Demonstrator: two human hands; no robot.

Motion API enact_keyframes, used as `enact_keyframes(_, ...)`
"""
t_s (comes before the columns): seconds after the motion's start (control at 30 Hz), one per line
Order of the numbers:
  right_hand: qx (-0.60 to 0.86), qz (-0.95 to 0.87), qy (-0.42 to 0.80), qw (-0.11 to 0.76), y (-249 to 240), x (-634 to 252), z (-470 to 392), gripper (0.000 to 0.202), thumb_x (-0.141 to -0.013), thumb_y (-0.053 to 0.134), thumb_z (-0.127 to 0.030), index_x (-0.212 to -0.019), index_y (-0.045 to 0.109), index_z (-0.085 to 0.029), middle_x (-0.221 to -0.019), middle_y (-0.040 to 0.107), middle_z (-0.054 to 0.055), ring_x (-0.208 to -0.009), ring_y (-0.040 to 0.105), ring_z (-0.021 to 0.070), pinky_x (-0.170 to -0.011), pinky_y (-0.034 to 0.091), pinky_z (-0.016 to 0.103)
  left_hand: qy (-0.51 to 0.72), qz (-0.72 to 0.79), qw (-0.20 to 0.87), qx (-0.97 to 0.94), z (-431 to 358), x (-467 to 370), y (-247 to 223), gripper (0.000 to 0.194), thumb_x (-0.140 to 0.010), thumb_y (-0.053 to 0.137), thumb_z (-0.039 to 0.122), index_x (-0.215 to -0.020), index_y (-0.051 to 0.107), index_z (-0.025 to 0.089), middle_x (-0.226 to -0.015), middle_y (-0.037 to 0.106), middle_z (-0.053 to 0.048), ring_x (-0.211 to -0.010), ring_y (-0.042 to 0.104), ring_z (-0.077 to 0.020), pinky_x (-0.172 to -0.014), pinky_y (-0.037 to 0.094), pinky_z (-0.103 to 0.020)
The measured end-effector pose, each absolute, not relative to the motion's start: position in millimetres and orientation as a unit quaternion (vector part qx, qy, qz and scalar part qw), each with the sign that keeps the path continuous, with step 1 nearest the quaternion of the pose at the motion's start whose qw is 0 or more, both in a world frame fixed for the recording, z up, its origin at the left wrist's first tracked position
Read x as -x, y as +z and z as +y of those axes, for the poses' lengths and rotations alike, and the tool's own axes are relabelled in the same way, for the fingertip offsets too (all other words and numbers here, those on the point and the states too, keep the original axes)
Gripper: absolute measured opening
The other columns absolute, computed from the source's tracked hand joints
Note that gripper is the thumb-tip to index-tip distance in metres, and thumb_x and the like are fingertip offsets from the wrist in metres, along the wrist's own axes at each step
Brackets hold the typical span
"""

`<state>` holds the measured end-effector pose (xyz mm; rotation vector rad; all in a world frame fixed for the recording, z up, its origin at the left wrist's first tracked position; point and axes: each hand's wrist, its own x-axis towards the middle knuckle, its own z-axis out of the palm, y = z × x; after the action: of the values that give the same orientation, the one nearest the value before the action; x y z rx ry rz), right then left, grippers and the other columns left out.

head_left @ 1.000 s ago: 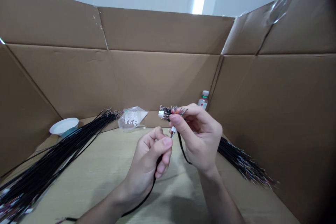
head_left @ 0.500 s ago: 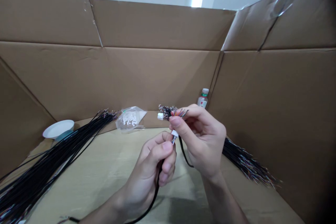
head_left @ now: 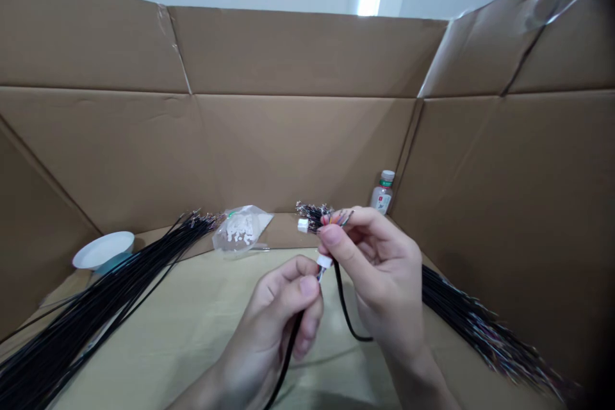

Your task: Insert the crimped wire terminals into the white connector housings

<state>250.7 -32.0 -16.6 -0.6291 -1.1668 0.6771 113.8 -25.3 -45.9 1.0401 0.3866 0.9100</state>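
Note:
My left hand [head_left: 283,307] pinches a black cable [head_left: 287,359] close to its end, where thin wires run into a white connector [head_left: 324,261]. The connector pokes up past the fingertips, just below my right thumb. Between thumb and forefinger of my right hand [head_left: 379,256] are thin coloured wires [head_left: 339,218], fanned out with their tips showing. A second black cable [head_left: 342,295] hangs in a curve under that hand. Left of the right fingertips is another white connector [head_left: 302,225], in front of a bunch of black cable ends [head_left: 310,210]; what bears it is hidden.
A thick bundle of black cables [head_left: 115,295] lies at left, and another bundle [head_left: 480,320] at right. Toward the back are a bag of small white parts [head_left: 241,230], a white bowl [head_left: 103,250] and a bottle [head_left: 383,192]. Cardboard walls [head_left: 307,147] surround the table.
The view has shifted slightly, so things appear lower. The connector in my left hand now shows more fully and sits a little farther below my right fingertips. Both hands keep their grip.

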Motion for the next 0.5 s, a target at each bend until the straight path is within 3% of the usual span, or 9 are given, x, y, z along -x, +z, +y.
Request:
enact_keyframes(0.13,0.288,-0.500,0.360,0.733,-24,-260,-30,0.002,-0.093,0.081,-0.028,-0.093,0.079,-0.028,-0.086,0.075,-0.004,-0.069,0.066,0.0046,-0.062,0.055,0.011,0.419,0.195,0.642,-0.612,-2,-98,-43,0.027,-0.097,0.073,0.041,-0.089,0.058,0.019,-0.070,0.057,0.003,-0.064,0.048,-0.0081,-0.063,0.044,-0.016)
enact_keyframes(0.2,0.292,-0.493,0.392,0.719,-28,-263,-31,0.004,-0.092,0.082,-0.029,-0.093,0.079,-0.027,-0.083,0.073,-0.004,-0.067,0.065,0.0042,-0.060,0.054,0.011,0.443,0.195,0.605,-0.633,5,-89,-44,0.021,-0.101,0.067,0.040,-0.096,0.058,0.022,-0.068,0.051,0.005,-0.061,0.044,-0.0079,-0.059,0.041,-0.015)
enact_keyframes(0.33,0.294,-0.488,0.438,0.696,-32,-262,-32,0.006,-0.090,0.084,-0.029,-0.092,0.078,-0.027,-0.077,0.070,-0.005,-0.065,0.062,0.0042,-0.060,0.052,0.011,0.514,0.161,0.569,-0.621,7,-76,-48,0.008,-0.106,0.060,0.032,-0.106,0.053,0.028,-0.063,0.033,0.010,-0.051,0.022,-0.0072,-0.048,0.020,-0.017)
enact_keyframes(0.5,0.302,-0.502,0.484,0.650,-33,-253,-32,0.008,-0.085,0.087,-0.027,-0.088,0.080,-0.025,-0.076,0.072,-0.003,-0.063,0.062,0.0066,-0.057,0.054,0.014,0.529,0.151,0.547,-0.631,2,-68,-42,0.025,-0.098,0.071,0.032,-0.119,0.058,0.032,-0.064,0.035,0.009,-0.053,0.025,-0.0079,-0.051,0.022,-0.021)
